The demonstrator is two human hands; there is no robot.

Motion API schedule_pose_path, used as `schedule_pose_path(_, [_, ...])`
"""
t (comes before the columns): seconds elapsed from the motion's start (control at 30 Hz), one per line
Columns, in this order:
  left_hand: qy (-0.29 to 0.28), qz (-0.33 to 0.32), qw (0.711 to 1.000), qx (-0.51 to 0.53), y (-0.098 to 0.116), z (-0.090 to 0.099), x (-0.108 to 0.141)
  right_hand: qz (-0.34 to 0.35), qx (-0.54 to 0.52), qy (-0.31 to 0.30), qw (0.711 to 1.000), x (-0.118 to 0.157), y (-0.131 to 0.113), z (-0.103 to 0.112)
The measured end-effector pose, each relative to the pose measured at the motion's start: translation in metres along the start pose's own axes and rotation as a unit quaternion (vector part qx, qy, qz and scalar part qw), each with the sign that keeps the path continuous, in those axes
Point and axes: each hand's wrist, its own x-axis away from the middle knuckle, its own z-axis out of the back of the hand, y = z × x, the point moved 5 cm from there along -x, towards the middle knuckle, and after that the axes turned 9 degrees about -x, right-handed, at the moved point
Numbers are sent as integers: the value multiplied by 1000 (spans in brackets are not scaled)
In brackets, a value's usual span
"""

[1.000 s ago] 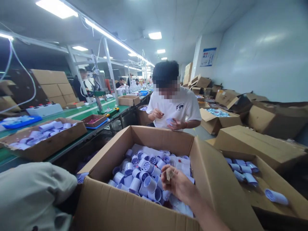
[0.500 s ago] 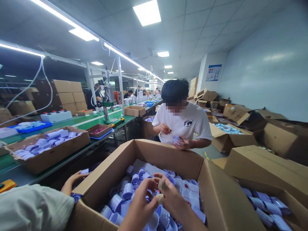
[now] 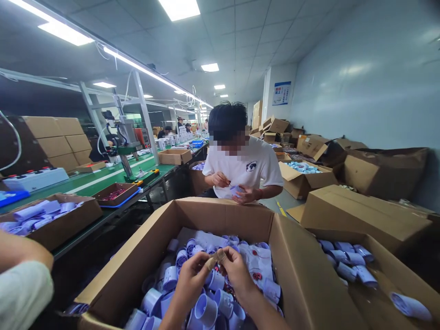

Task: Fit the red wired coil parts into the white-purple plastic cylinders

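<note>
Wall poster [image 3: 282, 93] too blurry to read. My left fingers [image 3: 198, 260] meet right fingers [image 3: 234, 257] above the carton [image 3: 223, 215]; can't tell if pinching anything. Co-worker [image 3: 233, 167] opposite.

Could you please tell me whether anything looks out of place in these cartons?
One lavender cylinder lies on its side in the right-hand carton, apart from the group there, so it looks stray. In the big carton, red pieces show against white sheeting beside lavender parts; they may have spilled.
</note>
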Motion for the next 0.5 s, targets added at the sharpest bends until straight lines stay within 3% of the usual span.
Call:
schedule_pose_path(0.2, [42,-50,997,-33,6,-11,5,70,100,58,991,10,-13,1])
schedule_pose_path(0.37, [-20,-104,994,-36,0,-17,4,-30,-16,6,999,7,4,-6])
schedule_pose_path(0.5, [-31,-64,997,0,-11,-6,1,-118,-94,-31,988,3,14,-6])
